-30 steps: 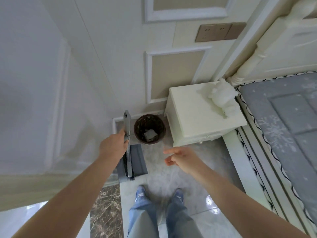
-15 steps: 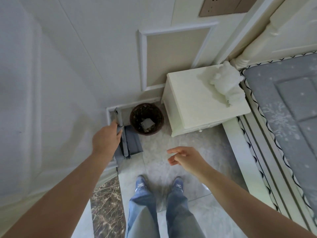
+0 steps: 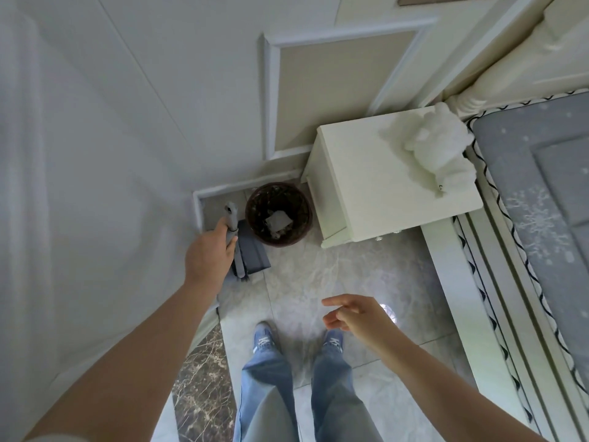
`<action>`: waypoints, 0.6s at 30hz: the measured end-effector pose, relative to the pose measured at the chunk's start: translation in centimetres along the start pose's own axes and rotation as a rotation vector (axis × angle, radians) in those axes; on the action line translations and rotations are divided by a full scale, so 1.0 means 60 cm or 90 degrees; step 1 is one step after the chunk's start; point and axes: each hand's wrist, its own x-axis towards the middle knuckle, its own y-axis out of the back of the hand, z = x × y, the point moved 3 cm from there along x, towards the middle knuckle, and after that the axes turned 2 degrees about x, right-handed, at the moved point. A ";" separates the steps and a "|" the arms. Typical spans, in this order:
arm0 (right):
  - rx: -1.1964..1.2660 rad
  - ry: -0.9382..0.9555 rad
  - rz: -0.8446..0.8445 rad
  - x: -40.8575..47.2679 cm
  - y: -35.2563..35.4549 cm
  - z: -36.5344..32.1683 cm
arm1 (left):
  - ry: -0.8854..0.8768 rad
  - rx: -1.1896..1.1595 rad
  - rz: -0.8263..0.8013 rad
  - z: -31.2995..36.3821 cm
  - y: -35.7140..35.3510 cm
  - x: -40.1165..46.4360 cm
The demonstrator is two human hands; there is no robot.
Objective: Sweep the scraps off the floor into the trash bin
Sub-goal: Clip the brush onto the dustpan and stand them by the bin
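Left hand (image 3: 208,255) is wrapped around the grey handle of the brush (image 3: 234,237), fingers curled on it, though the grip itself is mostly hidden behind the back of the hand. The brush sits together with the dark grey dustpan (image 3: 251,253), which lies low by the floor in the corner, at roughly 10 o'clock from the shoes (image 3: 264,338). Just beside the dustpan, at its 1 o'clock, stands the round brown trash bin (image 3: 279,213), touching or nearly touching it, can't really tell which. Inside the bin there's a pale scrap of paper (image 3: 278,220) plus some other bits too small to make out. Right hand (image 3: 358,315) hangs free above the marble floor (image 3: 318,275), holding nothing, fingers loose and slightly apart, pointing toward 9 o'clock. At 3 o'clock from the bin is a cream nightstand (image 3: 376,186) with a fluffy white plush toy (image 3: 432,148) on its far right corner. The bed (image 3: 541,202) with its grey quilted cover runs along the right edge.
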 end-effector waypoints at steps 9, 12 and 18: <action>-0.032 -0.021 -0.008 0.018 -0.025 -0.006 | -0.024 0.023 -0.010 -0.036 -0.033 0.082; -0.068 -0.021 -0.057 0.028 -0.042 -0.016 | -0.021 0.035 -0.019 -0.050 -0.045 0.102; -0.124 -0.009 -0.098 0.047 -0.085 -0.029 | -0.015 0.029 -0.007 -0.077 -0.057 0.138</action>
